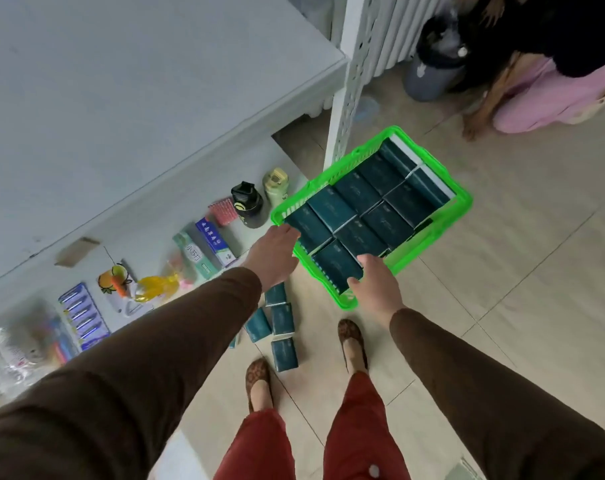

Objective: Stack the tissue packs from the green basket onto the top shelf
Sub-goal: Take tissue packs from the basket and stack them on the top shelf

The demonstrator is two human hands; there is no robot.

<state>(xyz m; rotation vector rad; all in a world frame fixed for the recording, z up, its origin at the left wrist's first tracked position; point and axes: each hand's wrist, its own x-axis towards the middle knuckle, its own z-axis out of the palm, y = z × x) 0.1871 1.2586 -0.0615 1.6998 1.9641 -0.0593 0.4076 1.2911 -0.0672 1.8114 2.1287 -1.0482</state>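
Pale floor tiles carry a green basket packed with dark teal tissue packs, set near a white shelf post. The nearest pack, long axis running near-left to far-right, is bracketed by both hands: the left hand lies at the basket's left rim, fingers curled over a pack edge, while the right hand, fingers spread, is closer, touching it. The top shelf lies up-left, bare.

Ten tissue packs in one green basket; four floor packs (loose).

Both hands at green basket
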